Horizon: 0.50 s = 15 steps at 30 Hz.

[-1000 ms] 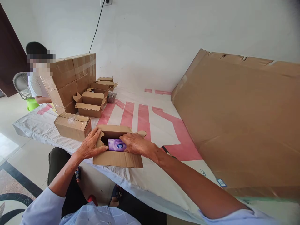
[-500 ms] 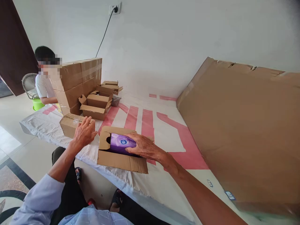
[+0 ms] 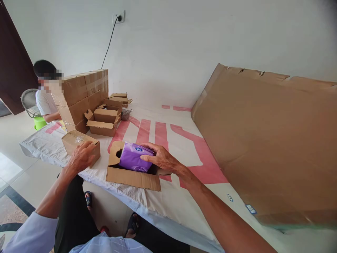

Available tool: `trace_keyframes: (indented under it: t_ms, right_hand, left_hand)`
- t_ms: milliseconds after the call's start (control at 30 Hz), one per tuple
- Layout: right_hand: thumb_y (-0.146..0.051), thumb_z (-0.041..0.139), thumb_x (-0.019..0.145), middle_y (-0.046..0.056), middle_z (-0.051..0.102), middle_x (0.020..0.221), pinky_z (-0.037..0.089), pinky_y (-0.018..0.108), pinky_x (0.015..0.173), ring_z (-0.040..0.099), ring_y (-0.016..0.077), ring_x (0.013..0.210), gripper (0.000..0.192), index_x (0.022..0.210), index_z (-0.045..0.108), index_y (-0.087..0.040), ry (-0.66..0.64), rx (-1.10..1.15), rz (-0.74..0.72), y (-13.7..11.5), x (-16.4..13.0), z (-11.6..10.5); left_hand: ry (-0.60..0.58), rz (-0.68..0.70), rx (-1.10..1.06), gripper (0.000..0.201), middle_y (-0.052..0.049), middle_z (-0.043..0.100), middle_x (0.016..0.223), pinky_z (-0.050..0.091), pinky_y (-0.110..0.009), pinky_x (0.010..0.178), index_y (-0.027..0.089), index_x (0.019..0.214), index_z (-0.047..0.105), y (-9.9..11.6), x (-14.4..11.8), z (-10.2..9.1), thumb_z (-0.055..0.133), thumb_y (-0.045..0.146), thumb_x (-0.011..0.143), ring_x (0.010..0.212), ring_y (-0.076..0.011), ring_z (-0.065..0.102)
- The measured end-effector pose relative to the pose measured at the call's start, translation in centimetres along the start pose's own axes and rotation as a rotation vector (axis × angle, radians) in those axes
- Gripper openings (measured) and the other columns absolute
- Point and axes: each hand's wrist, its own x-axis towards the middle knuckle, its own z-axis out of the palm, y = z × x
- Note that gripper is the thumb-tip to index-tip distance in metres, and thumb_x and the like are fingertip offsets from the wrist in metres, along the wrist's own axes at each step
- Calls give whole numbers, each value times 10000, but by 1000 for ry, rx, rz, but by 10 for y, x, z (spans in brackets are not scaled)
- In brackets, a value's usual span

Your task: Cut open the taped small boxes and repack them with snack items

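My right hand (image 3: 161, 159) grips a purple tissue pack (image 3: 133, 160) by its right end, thumb in front and fingers behind. The pack sits tilted in an open cardboard box (image 3: 133, 178), its upper part above the rim and its underside hidden. A front flap of this box hangs outward over the cloth, and the left flap has a round notch. To the left, my left hand (image 3: 82, 156) lies over a closed, taped cardboard box (image 3: 68, 140), fingers stretched out and holding nothing.
Several open cardboard boxes (image 3: 101, 128) stand behind, beside a stack of taped boxes (image 3: 76, 96). A small grey bag (image 3: 125, 113) lies near them. A co-worker (image 3: 47, 102) sits beyond the stack. A large cardboard sheet (image 3: 263, 140) leans at the right of the cloth-covered table (image 3: 184, 214).
My right hand has raised and tilted the tissue pack, which now shows more of its side above the box. My left hand has drawn back toward me. The view has shifted slightly.
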Motion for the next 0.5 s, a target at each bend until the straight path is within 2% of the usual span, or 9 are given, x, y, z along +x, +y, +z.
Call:
trace_keyframes:
  t_ms: [100, 167, 267, 367, 500]
  right_hand:
    - [-430, 820, 778, 71, 795, 1267, 593, 419, 972, 728, 309, 1155, 515, 1252, 764, -234, 46, 57, -22, -1, 0, -2]
    - [-464, 826, 787, 77, 790, 1268, 589, 422, 973, 725, 308, 1147, 507, 1233, 766, -231, 81, 68, -22, -3, 0, -4]
    - [-506, 830, 776, 82, 783, 1274, 574, 426, 987, 715, 303, 1147, 510, 1198, 765, -227, 122, 135, -11, -5, 3, -6]
    - [-556, 860, 724, 85, 785, 1250, 565, 428, 988, 710, 305, 1145, 549, 1152, 762, -227, 163, 258, 12, -4, 10, -5]
    - [-659, 842, 742, 92, 781, 1233, 571, 422, 977, 710, 302, 1139, 634, 1194, 742, -225, 207, 379, 63, -1, 16, -1]
  left_hand:
    - [71, 77, -293, 377, -137, 679, 1420, 524, -483, 1125, 210, 1296, 724, 20, 12, 10, 614, 306, 949, 1276, -322, 671]
    - [76, 96, -500, 420, -130, 721, 1360, 554, -471, 1081, 224, 1328, 723, 36, 22, 18, 675, 398, 949, 1233, -318, 694]
    - [-18, 126, -858, 620, -135, 741, 1346, 579, -461, 1021, 249, 1458, 647, 59, 36, 28, 783, 479, 899, 1265, -335, 685]
    - [-122, 168, -1168, 778, -145, 740, 1346, 584, -435, 993, 249, 1526, 583, 76, 49, 35, 874, 453, 834, 1265, -335, 686]
    - [-144, 85, -1289, 768, -131, 775, 1186, 596, -368, 842, 202, 1448, 660, 83, 60, 40, 924, 456, 773, 1061, -300, 733]
